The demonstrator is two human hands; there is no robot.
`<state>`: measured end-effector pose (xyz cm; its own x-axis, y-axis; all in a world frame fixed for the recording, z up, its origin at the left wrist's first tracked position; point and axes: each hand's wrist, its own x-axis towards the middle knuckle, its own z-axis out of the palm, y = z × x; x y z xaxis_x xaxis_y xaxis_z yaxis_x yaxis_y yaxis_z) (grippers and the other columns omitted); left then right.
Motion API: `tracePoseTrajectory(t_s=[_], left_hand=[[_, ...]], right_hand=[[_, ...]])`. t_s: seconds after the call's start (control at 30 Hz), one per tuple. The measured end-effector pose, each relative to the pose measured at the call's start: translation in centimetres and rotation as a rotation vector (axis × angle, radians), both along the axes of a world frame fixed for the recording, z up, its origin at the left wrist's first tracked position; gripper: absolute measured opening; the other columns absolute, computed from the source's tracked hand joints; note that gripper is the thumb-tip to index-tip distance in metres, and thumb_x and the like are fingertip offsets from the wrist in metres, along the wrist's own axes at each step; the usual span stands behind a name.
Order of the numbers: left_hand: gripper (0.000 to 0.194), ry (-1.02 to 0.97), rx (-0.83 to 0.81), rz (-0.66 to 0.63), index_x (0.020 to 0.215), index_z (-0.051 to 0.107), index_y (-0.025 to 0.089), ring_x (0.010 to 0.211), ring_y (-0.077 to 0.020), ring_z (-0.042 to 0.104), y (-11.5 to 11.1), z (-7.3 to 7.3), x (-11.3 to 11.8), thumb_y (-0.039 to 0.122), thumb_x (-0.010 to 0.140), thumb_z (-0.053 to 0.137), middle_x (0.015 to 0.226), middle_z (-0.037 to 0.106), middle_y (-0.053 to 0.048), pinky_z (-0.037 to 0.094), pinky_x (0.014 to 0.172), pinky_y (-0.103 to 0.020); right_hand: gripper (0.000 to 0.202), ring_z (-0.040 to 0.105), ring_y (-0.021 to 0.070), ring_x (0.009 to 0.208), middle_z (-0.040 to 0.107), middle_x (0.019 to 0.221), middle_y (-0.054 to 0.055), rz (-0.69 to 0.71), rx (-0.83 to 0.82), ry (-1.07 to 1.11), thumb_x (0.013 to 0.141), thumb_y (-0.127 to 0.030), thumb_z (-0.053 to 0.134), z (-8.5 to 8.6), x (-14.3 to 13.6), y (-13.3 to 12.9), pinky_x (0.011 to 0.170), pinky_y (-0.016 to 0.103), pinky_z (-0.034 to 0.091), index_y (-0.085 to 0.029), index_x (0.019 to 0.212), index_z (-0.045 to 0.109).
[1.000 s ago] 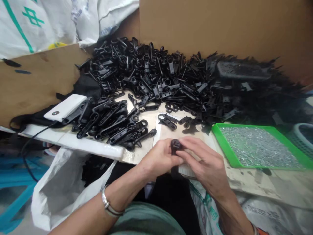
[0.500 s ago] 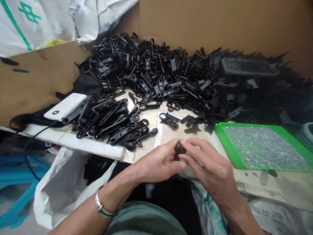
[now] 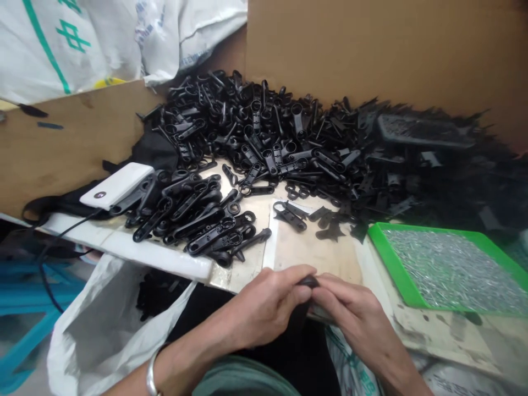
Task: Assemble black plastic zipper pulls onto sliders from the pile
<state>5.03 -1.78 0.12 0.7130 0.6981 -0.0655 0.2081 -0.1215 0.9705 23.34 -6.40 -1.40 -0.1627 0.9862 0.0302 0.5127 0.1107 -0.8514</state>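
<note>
A small black plastic part [image 3: 308,281] is held between my two hands in front of the table's front edge. My left hand [image 3: 274,302] wraps round it from the left, thumb and fingers pressed together. From the right, the fingertips of my right hand [image 3: 350,311] pinch its other side. Most of the part is covered by fingers. Just beyond my hands, a few loose black parts [image 3: 290,216] lie on the pale table top [image 3: 305,250]. A bunch of assembled-looking black parts [image 3: 210,234] lies to the left.
A big heap of black parts [image 3: 264,126] fills the back. On the right stands a green tray [image 3: 396,275] of small metal pins. A white power bank [image 3: 117,186] with a cable sits at the left. An open white sack [image 3: 86,335] hangs below the front edge.
Both hands have moved slightly lower in the view, and the black part has turned so less of it shows. The table scene has also shifted downward and a little right.
</note>
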Motion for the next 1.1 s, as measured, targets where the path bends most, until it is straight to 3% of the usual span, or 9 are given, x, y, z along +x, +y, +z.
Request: tracePoseTrajectory(t_s=[0.1,0.17,0.33,0.47,0.6,0.77,0.9,1.0,1.1], left_hand=[[0.029,0.047,0.061,0.058,0.119,0.058,0.021,0.069,-0.0113,0.055,0.6,-0.1,-0.1,0.024,0.097,0.039,0.079,0.063,0.001,0.039,0.064,-0.021],[0.030,0.128,0.166,0.115,0.122,0.055,0.022,0.069,-0.0133,0.058,0.8,-0.3,-0.2,0.026,0.098,0.037,0.081,0.065,0.000,0.042,0.065,-0.024],[0.039,0.405,0.600,0.253,0.134,0.039,0.020,0.079,-0.0193,0.060,0.4,-1.3,0.0,0.013,0.096,0.031,0.092,0.063,-0.005,0.047,0.068,-0.030],[0.046,0.623,0.856,0.259,0.130,0.042,0.016,0.084,-0.0206,0.055,0.4,-2.4,0.6,0.001,0.089,0.032,0.096,0.058,-0.006,0.050,0.072,-0.033],[0.038,0.789,1.002,0.295,0.127,0.047,0.012,0.096,-0.0222,0.054,1.7,-3.4,1.0,0.006,0.091,0.036,0.116,0.056,-0.012,0.051,0.079,-0.035],[0.042,0.861,1.005,0.366,0.132,0.044,0.007,0.105,-0.0267,0.053,3.8,-4.2,1.1,0.005,0.091,0.039,0.130,0.053,-0.017,0.050,0.082,-0.041],[0.043,0.778,0.989,0.365,0.135,0.043,0.007,0.115,-0.0301,0.051,4.1,-4.1,0.9,0.005,0.093,0.035,0.138,0.050,-0.016,0.048,0.086,-0.045],[0.037,0.426,0.838,0.453,0.132,0.048,0.008,0.126,-0.0289,0.044,3.7,-3.3,0.7,0.015,0.097,0.037,0.137,0.052,-0.015,0.041,0.099,-0.046],[0.035,-0.001,0.332,0.483,0.124,0.058,0.013,0.112,-0.0237,0.056,3.3,-2.1,0.7,0.031,0.097,0.044,0.119,0.064,-0.011,0.043,0.098,-0.038]], right_hand=[[0.031,0.064,0.0142,0.067,0.069,0.074,0.000,-0.098,0.025,-0.020,0.095,-0.038,0.048,-0.1,-0.8,0.7,0.064,0.021,0.049,-0.020,0.083,0.070],[0.033,0.066,0.0161,0.071,0.070,0.078,0.001,-0.055,0.013,-0.042,0.095,-0.041,0.047,0.2,-0.8,1.9,0.068,0.024,0.051,-0.019,0.088,0.071],[0.034,0.064,0.0229,0.096,0.070,0.108,0.006,-0.021,0.188,-0.361,0.096,-0.042,0.044,1.0,0.5,6.8,0.084,0.034,0.051,-0.022,0.103,0.070],[0.032,0.057,0.0294,0.107,0.065,0.118,0.009,-0.022,0.411,-0.783,0.091,-0.032,0.053,-0.6,0.6,10.0,0.087,0.044,0.049,-0.021,0.120,0.062],[0.033,0.060,0.0278,0.102,0.067,0.110,0.012,0.009,0.428,-0.860,0.092,-0.019,0.046,-2.1,0.9,11.8,0.085,0.042,0.051,-0.017,0.121,0.061],[0.031,0.066,0.0278,0.098,0.070,0.110,0.011,-0.255,0.355,-0.580,0.091,-0.025,0.049,-0.3,2.3,11.8,0.089,0.043,0.051,-0.017,0.114,0.067],[0.035,0.069,0.0256,0.087,0.073,0.101,0.009,-0.520,0.135,0.019,0.085,-0.040,0.062,1.1,3.1,8.7,0.070,0.036,0.057,-0.021,0.114,0.068],[0.044,0.069,0.0232,0.077,0.074,0.094,0.011,-0.422,-0.120,0.438,0.080,-0.042,0.069,0.9,2.3,5.7,0.057,0.031,0.056,-0.018,0.116,0.064],[0.034,0.066,0.0175,0.066,0.073,0.089,0.009,-0.171,-0.276,0.470,0.087,-0.041,0.061,1.0,0.7,4.1,0.060,0.030,0.055,-0.018,0.113,0.064]])
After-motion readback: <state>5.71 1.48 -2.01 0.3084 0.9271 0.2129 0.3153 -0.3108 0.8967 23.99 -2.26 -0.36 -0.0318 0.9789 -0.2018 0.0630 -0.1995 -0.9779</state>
